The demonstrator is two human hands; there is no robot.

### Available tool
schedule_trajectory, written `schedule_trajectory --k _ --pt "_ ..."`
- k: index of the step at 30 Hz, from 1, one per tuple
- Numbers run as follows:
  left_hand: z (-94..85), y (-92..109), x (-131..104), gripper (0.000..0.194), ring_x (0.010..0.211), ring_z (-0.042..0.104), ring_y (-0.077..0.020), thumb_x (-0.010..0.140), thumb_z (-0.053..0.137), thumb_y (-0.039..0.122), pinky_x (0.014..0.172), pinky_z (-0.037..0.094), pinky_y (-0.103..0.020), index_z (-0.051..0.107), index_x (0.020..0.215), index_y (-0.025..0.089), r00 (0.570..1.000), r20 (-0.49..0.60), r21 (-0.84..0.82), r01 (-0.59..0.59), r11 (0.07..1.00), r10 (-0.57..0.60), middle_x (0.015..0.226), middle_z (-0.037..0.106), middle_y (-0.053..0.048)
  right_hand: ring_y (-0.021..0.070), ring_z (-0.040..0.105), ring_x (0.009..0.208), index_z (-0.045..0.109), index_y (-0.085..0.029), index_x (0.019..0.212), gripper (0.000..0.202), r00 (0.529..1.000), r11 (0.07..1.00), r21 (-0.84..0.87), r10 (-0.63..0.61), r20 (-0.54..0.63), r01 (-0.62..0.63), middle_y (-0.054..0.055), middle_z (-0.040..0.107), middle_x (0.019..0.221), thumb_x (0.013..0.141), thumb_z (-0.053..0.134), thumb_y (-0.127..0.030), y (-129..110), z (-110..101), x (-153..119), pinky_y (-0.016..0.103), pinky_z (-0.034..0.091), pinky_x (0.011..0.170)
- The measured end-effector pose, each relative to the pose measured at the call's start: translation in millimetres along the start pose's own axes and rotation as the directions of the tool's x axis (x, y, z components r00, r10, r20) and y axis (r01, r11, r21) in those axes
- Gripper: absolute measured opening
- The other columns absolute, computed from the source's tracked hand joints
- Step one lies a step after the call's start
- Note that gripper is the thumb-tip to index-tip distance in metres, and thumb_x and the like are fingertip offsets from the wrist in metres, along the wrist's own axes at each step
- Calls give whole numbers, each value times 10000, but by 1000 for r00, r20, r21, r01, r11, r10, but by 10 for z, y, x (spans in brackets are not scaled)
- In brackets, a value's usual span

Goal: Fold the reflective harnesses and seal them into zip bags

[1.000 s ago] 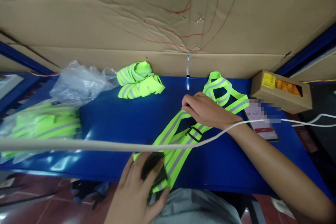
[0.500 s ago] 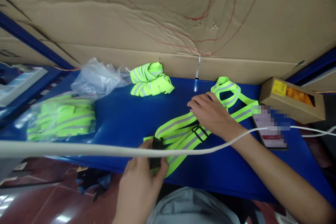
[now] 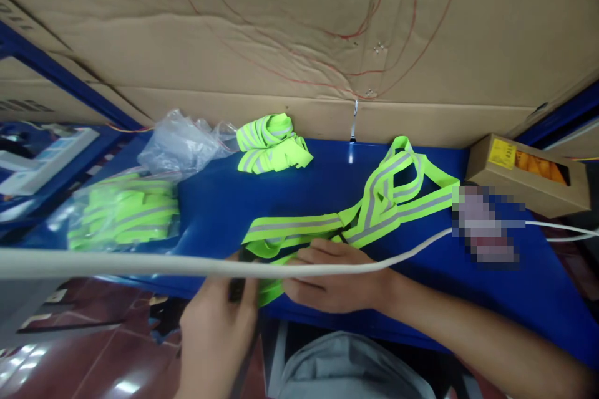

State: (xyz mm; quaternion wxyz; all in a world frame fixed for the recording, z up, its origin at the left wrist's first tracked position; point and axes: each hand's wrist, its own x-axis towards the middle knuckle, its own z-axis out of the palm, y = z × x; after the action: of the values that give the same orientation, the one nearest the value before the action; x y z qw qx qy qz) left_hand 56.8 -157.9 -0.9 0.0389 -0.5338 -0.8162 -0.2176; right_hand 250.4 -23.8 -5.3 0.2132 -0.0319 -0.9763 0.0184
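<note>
A fluorescent yellow-green reflective strap with a grey stripe lies looped across the table in front of me. My left hand is closed, pinching a small black piece on the strap near the table's front edge. A white cable crosses in front and partly hides that grip. To its right, my right hand has its fingers curled over the lower strap bands and closed on them. Part of a dark slider shows just above its knuckles. The strap's far loops spread towards the back right.
On the blue table lie a bagged bundle of straps, a clear plastic bag and folded straps. At right are a phone and a cardboard box. The white cable spans the view.
My right hand has come down and left from the strap's upper loops to the lower bands near my left hand. My left hand, with the black piece, has shifted left.
</note>
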Motion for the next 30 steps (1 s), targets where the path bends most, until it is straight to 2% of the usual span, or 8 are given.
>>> schedule_trajectory --k 2,4,8,13,19,25,28,30 --pt "-63 -19 50 401 942 741 -318 951 511 524 799 573 -404 650 1138 198 995 -12 -55 96 994 -97 1033 761 -116 192 666 1040 681 -198 1142 303 998 999 48 14 67 -17 42 734 1169 1076 386 -217 -10 41 8 326 511 931" --pt "-107 -12 88 405 945 738 -309 937 530 546 820 571 -395 663 1116 208 986 -8 -78 165 983 -166 1038 760 -102 244 619 1201 638 -155 1288 357 989 988 90 114 92 -122 89 680 1325 1076 432 -354 -3 103 7 378 489 1022" --pt "-117 13 150 442 900 738 -313 951 497 559 767 567 -394 658 1192 226 979 49 -29 198 980 -197 979 760 -92 338 523 1350 474 -148 1504 752 918 922 105 350 187 -373 152 553 1497 969 474 -677 -11 160 -27 517 427 1116" --pt "-61 -10 317 541 1007 708 -426 968 429 554 801 565 -530 615 1289 161 963 7 151 266 952 -270 1087 733 -193 331 552 1327 442 -156 1525 594 883 905 31 405 236 -423 146 544 1510 1027 513 -472 -55 117 -81 592 356 1164" --pt "48 -84 505 512 1120 685 -417 938 465 431 917 557 -536 607 1305 103 950 120 87 281 956 -290 1154 721 -225 305 564 1297 433 -142 1521 506 917 927 6 370 150 -375 129 597 1456 1060 443 -350 16 125 -228 551 360 1169" --pt "93 -279 427 616 1098 703 -361 943 493 468 881 583 -476 425 1501 216 961 142 -30 242 970 -235 1282 679 -178 293 598 1199 573 -110 1375 419 964 964 -11 266 19 -266 154 662 1326 1049 476 -356 42 21 -206 448 467 1049" --pt "104 -337 373 609 1208 647 -353 941 493 471 961 559 -474 414 1498 237 976 132 -98 186 978 -172 1381 617 -165 287 529 1329 546 -163 1423 391 941 937 -91 330 -80 -336 137 582 1461 1047 444 -190 99 22 -112 459 414 1106" --pt "94 -318 352 625 1202 647 -359 941 494 469 960 559 -497 380 1515 252 975 127 -110 196 974 -182 1362 619 -162 297 503 1375 513 -184 1469 436 919 912 -108 392 -45 -395 120 539 1517 1039 446 -159 179 60 -67 498 375 1149"
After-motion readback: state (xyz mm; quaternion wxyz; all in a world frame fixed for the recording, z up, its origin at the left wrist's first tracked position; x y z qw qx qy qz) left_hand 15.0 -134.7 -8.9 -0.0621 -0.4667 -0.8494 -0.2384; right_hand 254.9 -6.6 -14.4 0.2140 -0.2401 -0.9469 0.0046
